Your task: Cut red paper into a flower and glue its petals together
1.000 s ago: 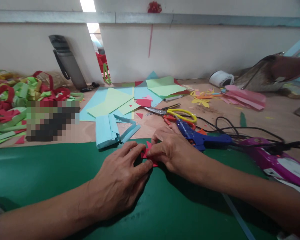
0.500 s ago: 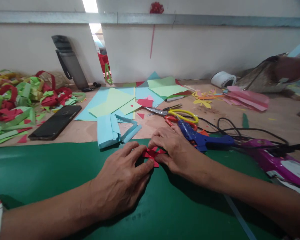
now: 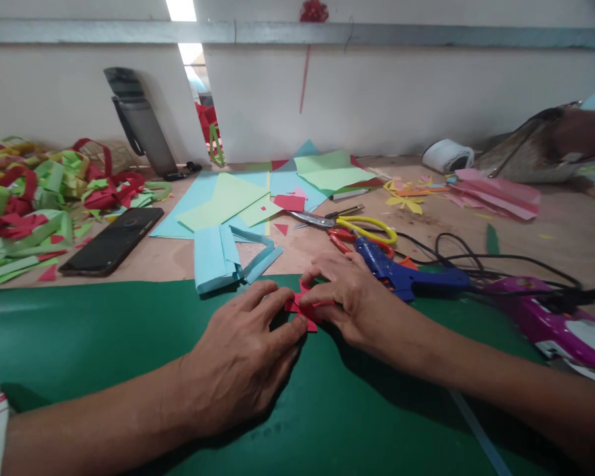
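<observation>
A small red paper cutout (image 3: 307, 309), with arms like a flower or cross, lies on the green mat (image 3: 104, 344) between my hands. My left hand (image 3: 250, 340) pinches its left and near side with thumb and forefinger. From the right, my right hand (image 3: 350, 294) grips another part of it, thumb and fingers closed on the paper. My fingers hide much of its outline. Just beyond my left hand stands a light blue paper bag (image 3: 215, 261) with a folded strip handle.
Past my right hand lie a blue glue gun (image 3: 396, 271), yellow-handled scissors (image 3: 367, 226) and black cables. A purple tool (image 3: 550, 324) is at right. Coloured paper sheets (image 3: 223, 201), a phone (image 3: 112, 241), a bottle (image 3: 141, 125) and a heap of paper pieces (image 3: 24, 198) lie farther back.
My right hand's fingers have shifted on the red paper, the forefinger now drawn in over it. My left hand stays almost where it was. The view has shifted slightly.
</observation>
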`<state>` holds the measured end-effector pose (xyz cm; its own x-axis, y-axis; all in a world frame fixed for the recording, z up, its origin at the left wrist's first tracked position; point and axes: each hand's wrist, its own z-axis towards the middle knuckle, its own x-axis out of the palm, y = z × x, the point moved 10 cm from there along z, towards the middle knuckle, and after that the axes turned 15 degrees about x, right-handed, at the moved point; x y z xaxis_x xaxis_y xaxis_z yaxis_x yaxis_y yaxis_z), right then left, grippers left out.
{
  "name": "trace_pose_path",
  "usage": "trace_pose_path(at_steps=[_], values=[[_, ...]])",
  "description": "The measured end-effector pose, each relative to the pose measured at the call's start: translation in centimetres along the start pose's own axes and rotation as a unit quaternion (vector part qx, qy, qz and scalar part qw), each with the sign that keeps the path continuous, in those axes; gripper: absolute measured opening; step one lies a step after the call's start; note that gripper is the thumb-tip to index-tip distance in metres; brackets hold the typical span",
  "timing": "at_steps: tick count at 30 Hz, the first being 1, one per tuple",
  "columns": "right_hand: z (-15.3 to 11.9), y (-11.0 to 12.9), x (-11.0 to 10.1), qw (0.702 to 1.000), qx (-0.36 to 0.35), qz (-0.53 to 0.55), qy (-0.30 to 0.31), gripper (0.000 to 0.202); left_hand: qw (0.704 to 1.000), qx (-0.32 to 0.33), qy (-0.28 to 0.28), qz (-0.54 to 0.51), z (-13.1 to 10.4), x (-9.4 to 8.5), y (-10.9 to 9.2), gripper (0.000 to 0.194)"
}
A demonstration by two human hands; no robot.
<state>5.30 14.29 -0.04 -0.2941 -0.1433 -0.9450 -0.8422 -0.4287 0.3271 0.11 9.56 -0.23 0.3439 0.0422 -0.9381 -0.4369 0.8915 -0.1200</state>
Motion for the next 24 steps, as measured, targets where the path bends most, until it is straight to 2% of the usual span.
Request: trace_pose_path(at_steps=[6,11,17,24], values=[[0.0,0.3,-0.1,1.0,-0.014,-0.02,-0.008,0.021,1.0,-0.005,0.009,-0.01,0.0,0.0,-0.1,0.026],[-0.6,0.8,-0.5,0.996,-0.051,-0.054,-0.054,0.02,1.0,-0.005,0.002,-0.014,0.0,-0.2,-0.1,0.025],[-1.2,1.0,-0.4,0.992,-0.074,-0.08,-0.066,0.023,0.998,-0.038,-0.048,0.009,-0.5,-1.1,0.8,0.028],[-1.1,0.6,-0.3,0.993,-0.062,-0.078,-0.064,0.024,0.998,-0.054,-0.015,0.032,-0.3,-0.6,1.3,0.029]])
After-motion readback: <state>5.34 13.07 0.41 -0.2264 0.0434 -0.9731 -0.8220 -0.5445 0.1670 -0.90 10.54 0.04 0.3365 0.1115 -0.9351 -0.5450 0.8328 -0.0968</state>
